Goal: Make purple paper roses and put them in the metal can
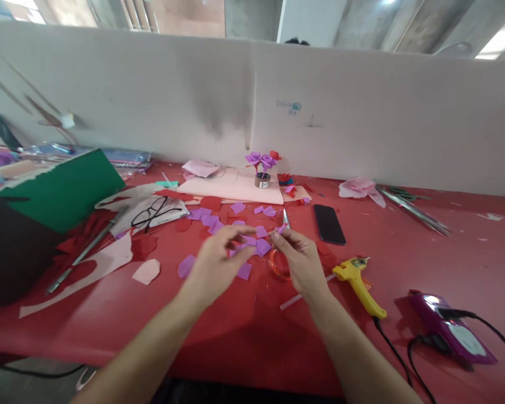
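Note:
My right hand [298,259] pinches a small rolled purple piece [281,228], paper or thin foam, between thumb and fingertips. To its left, my left hand [219,258] is slightly blurred, its thumb and curved fingers apart with nothing visible between them. Several loose purple cut pieces [263,247] lie on the red table [244,331] below and around both hands. Beneath the right hand rests an orange ring, perhaps tape [279,268]. A yellow hot glue gun [359,286] lies right of that hand, a clear glue stick [292,302] showing near the wrist.
A small pot [262,180] with purple and red flowers stands at the back. A black phone [329,224] lies to the right, a magenta power strip [452,325] with cords at front right. Glasses [154,213], pink scraps [147,271] and a green sheet [73,191] are left.

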`<action>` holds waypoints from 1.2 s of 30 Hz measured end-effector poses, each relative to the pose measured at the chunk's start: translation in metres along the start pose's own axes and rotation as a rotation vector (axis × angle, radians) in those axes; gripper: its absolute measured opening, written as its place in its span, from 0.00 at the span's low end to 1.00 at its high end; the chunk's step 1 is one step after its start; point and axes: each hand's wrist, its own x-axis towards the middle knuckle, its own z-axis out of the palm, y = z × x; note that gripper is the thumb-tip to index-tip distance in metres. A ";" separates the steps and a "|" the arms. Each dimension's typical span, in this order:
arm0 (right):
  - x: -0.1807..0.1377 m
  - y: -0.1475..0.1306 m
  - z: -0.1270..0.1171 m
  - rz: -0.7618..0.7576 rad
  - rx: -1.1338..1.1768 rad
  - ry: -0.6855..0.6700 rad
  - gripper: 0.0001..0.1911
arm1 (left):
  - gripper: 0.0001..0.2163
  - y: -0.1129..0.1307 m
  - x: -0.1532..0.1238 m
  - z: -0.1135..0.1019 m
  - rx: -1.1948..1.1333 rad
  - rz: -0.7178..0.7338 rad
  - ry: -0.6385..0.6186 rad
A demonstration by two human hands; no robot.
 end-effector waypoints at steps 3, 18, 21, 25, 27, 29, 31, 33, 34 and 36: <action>0.001 0.002 -0.002 -0.054 -0.008 -0.012 0.06 | 0.08 -0.005 0.011 0.020 -0.087 -0.077 -0.150; 0.006 0.006 -0.004 0.003 0.000 0.029 0.12 | 0.09 -0.036 0.020 0.045 -0.616 -0.250 -0.074; 0.006 0.006 -0.005 -0.028 -0.047 0.053 0.11 | 0.09 -0.039 0.020 0.046 -0.601 -0.254 -0.072; 0.005 0.002 -0.006 -0.083 -0.109 0.065 0.08 | 0.09 -0.041 0.020 0.046 -0.568 -0.239 -0.069; 0.005 0.001 -0.006 -0.103 -0.140 0.073 0.07 | 0.09 -0.042 0.020 0.047 -0.562 -0.232 -0.081; 0.005 0.001 -0.006 -0.118 -0.164 0.078 0.06 | 0.09 -0.043 0.020 0.047 -0.568 -0.222 -0.100; 0.005 0.001 -0.006 -0.121 -0.172 0.075 0.06 | 0.09 -0.044 0.020 0.047 -0.586 -0.219 -0.119; 0.005 0.002 -0.006 -0.112 -0.156 0.068 0.05 | 0.09 -0.043 0.020 0.048 -0.625 -0.232 -0.137; 0.004 0.002 -0.005 -0.105 -0.142 0.064 0.06 | 0.09 -0.042 0.020 0.048 -0.650 -0.242 -0.145; 0.003 0.001 -0.004 -0.088 -0.111 0.054 0.06 | 0.10 -0.041 0.020 0.048 -0.699 -0.254 -0.157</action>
